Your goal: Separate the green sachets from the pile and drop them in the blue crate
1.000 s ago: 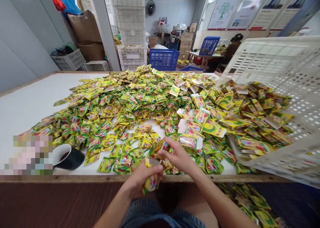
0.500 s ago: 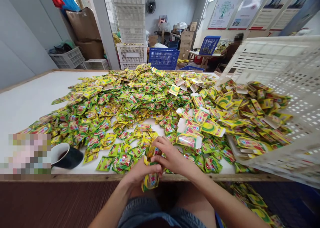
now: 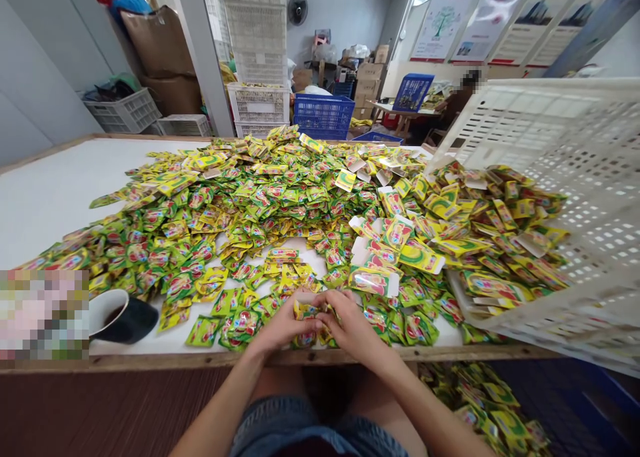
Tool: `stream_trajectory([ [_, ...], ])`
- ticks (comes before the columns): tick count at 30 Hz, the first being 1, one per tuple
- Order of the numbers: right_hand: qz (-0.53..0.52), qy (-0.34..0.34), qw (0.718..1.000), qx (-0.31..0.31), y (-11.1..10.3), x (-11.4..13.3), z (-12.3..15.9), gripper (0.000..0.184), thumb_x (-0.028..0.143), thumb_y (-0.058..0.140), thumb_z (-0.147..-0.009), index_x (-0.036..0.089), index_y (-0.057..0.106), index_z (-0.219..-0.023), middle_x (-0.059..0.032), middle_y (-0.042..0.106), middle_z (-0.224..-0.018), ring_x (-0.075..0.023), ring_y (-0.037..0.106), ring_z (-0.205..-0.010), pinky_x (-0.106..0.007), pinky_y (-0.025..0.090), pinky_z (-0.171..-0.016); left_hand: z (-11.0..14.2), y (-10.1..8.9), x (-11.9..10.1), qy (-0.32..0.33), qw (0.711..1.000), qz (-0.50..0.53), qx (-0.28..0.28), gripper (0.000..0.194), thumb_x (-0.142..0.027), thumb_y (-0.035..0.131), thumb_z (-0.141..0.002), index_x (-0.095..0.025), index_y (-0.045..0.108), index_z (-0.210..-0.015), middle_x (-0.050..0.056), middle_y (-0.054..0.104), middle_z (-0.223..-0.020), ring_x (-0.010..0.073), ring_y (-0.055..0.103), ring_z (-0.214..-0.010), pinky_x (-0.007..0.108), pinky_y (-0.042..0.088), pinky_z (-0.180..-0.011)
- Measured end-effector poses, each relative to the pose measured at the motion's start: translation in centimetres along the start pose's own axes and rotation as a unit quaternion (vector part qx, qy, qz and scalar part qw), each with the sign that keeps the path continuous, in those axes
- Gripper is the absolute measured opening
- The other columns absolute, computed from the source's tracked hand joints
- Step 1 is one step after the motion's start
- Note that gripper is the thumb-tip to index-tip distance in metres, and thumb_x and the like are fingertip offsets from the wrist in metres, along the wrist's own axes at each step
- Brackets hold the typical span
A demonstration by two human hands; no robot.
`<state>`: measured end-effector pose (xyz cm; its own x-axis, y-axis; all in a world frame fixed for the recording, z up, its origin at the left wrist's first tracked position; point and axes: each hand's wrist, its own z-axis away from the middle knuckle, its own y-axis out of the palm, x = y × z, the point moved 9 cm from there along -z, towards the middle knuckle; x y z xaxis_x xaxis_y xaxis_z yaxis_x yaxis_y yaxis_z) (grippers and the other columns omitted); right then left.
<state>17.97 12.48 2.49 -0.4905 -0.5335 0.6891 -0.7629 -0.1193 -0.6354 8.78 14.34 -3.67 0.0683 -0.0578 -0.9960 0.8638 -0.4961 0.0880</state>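
Observation:
A big heap of small green-and-yellow sachets (image 3: pixel 280 203) covers the white table (image 3: pixel 55 197). My left hand (image 3: pixel 283 327) and my right hand (image 3: pixel 345 323) meet at the near table edge, fingers closed together on a small yellow-green carton with sachets (image 3: pixel 306 310). Larger yellow-green cartons (image 3: pixel 373 280) lie just beyond my right hand.
A white slatted crate (image 3: pixel 560 170) lies tipped on its side at the right, spilling cartons. A dark cup (image 3: pixel 120 317) with dark liquid stands near the left front edge. More packets fill a bin (image 3: pixel 480 403) under the table. Stacked white and blue crates stand behind. A person sits at a far table.
Both hands have moved forward from below the table edge onto the table top, bringing the held carton up among the sachets. The view has shifted slightly left.

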Motion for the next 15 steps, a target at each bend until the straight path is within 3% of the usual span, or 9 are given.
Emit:
stream_trajectory([
  [2,-0.017,0.047,0.998,-0.043,0.3,-1.6,1.0,0.014,0.014,0.054,-0.086,0.015,0.051,-0.1,0.003,0.05,-0.097,-0.0099,0.038,-0.091,-0.021,0.028,-0.079,1.2,-0.9,0.6,-0.008,0.997,-0.027,-0.07,0.057,-0.034,0.067,-0.075,-0.013,0.031,-0.114,0.009,0.046,-0.112,0.0145,0.047,-0.104,0.026,0.036,-0.092],
  [5,-0.009,0.023,0.997,-0.076,0.8,-1.4,1.7,0.014,0.021,0.05,-0.092,0.017,0.053,-0.104,0.0009,0.049,-0.102,-0.01,0.04,-0.096,-0.022,0.028,-0.083,3.3,-1.5,0.7,-0.004,0.989,-0.023,-0.147,0.059,-0.035,0.061,-0.081,-0.017,0.019,-0.118,0.011,0.048,-0.112,0.0155,0.052,-0.102,0.03,0.039,-0.092],
  [7,-0.003,0.005,0.998,-0.066,1.2,-0.9,1.4,0.014,0.022,0.046,-0.093,0.017,0.055,-0.104,-0.0015,0.048,-0.102,-0.0108,0.041,-0.097,-0.023,0.027,-0.084,4.2,-1.4,0.5,0.004,0.987,-0.037,-0.155,0.056,-0.034,0.058,-0.083,-0.019,0.018,-0.121,0.01,0.048,-0.112,0.0145,0.052,-0.102,0.03,0.039,-0.093],
  [12,0.067,0.033,0.997,0.022,1.8,-0.4,-0.4,0.028,0.03,0.041,-0.095,0.014,0.06,-0.083,-0.0066,0.044,-0.092,-0.0144,0.035,-0.09,-0.026,0.025,-0.078,4.5,-1.3,0.3,0.026,0.985,-0.087,-0.144,0.049,-0.031,0.053,-0.087,-0.02,0.021,-0.122,0.009,0.046,-0.12,0.0137,0.048,-0.11,0.028,0.04,-0.095],
  [15,0.106,0.029,0.993,0.052,1.9,-0.1,-1.0,0.023,0.028,0.046,-0.092,0.015,0.061,-0.08,-0.0063,0.044,-0.091,-0.0154,0.034,-0.09,-0.027,0.025,-0.079,4.3,-1.5,0.5,0.034,0.983,-0.109,-0.143,0.044,-0.032,0.052,-0.087,-0.019,0.03,-0.122,0.009,0.043,-0.126,0.0141,0.044,-0.116,0.027,0.038,-0.098],
])
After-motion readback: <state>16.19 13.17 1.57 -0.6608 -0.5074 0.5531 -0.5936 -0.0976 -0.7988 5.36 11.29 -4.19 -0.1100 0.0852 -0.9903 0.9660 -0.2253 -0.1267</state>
